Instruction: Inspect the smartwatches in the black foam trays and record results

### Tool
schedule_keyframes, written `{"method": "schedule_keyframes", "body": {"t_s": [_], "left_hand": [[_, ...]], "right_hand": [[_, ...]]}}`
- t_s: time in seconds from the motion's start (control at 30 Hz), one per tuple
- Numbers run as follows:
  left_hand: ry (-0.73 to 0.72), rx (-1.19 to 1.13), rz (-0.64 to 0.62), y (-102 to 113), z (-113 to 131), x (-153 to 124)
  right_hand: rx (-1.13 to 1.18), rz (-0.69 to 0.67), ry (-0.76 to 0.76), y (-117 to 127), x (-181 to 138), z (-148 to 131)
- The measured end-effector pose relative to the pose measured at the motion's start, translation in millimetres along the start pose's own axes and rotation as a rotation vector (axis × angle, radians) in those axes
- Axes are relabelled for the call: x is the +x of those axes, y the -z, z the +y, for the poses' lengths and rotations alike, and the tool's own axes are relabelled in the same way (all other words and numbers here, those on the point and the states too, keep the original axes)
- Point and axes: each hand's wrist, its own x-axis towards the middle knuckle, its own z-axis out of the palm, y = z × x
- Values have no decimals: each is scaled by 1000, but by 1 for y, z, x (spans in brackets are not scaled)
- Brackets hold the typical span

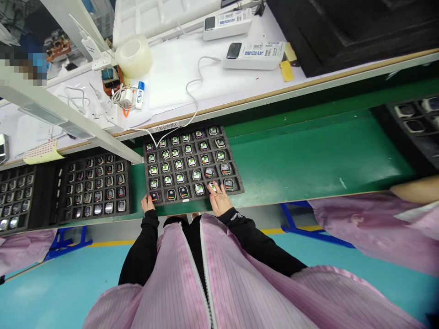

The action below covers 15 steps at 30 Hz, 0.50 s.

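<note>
Wearing a pink jacket (171, 283), the person stands at the bottom middle of the frame. The left hand (148, 202) is at the near left corner of the tray (239, 186), with fingers slightly bent; I cannot tell if they grip it. The right hand (219, 201) has its fingers parted over a watch (213, 187) in the nearest row; whether they pinch it, I cannot tell.

The tray lies at the centre of the frame, on the green bench (308, 155). Its long axis runs from left to right, the right end a little higher in the picture. The watches in it are face up, many screens lit.

At the left are other trays (129, 192), and one more is cut by the right edge. A white post (103, 141) comes down just beside the tray, and a cable (188, 87) hangs across its far left part. Farther, on the shelf (168, 77) at the top, are a tape roll (139, 64), two white devices (254, 63) and, upper right, a black case (360, 32).
</note>
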Motion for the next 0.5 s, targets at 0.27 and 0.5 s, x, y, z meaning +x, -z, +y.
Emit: {"method": "schedule_keyframes", "body": {"t_s": [0.27, 0.5], "left_hand": [[11, 23, -28, 3, 8, -2], [9, 27, 6, 2, 12, -6]], "right_hand": [[-42, 90, -72, 7, -15, 18], [-41, 100, -87, 5, -15, 16]]}}
